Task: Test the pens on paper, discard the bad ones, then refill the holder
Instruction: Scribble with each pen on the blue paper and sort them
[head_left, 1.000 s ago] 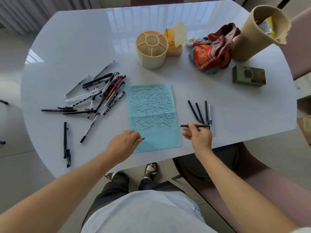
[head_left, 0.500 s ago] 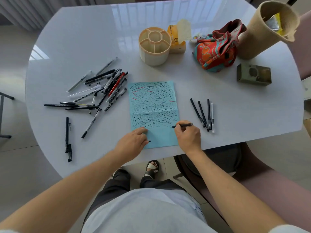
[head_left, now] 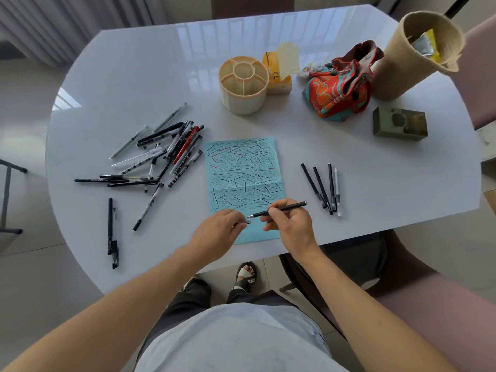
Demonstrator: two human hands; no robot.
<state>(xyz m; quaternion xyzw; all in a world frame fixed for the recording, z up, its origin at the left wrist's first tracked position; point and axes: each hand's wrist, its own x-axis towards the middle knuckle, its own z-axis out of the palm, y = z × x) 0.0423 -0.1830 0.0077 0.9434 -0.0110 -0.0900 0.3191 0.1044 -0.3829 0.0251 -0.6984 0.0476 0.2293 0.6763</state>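
- The right hand (head_left: 291, 224) pinches a black pen (head_left: 279, 209) between thumb and fingers, near the pen's writing end. The pen lies almost level, its tip pointing left and held over the lower part of the paper; I cannot tell whether the tip touches the sheet.
- The left hand (head_left: 218, 233) rests on the lower left part of the paper, fingers curled around a small dark piece, probably the pen's cap (head_left: 245, 223), of which only the end pokes out just beside the pen's tip.
- The blue paper (head_left: 243, 170) lies flat on the white table (head_left: 134, 76), straight ahead of the person, covered with short black strokes and a few red ones; its near end lies under both hands.
- Four pens (head_left: 322, 187) lie side by side to the right of the paper, near the right hand but apart from it.
- A loose pile of pens (head_left: 166, 154), black, clear and one red, sprawls to the left of the paper, well away from the left hand.
- One more black pen (head_left: 111, 232) lies alone near the table's left front edge.
- The round cream holder (head_left: 243, 85), divided into compartments, stands beyond the far end of the paper, well out of both hands' reach as they sit now.
- Further right stand a yellow box (head_left: 279, 73), a bright patterned cloth bag (head_left: 341, 87), a tall woven basket (head_left: 413, 55) and a small dark green box (head_left: 400, 123).
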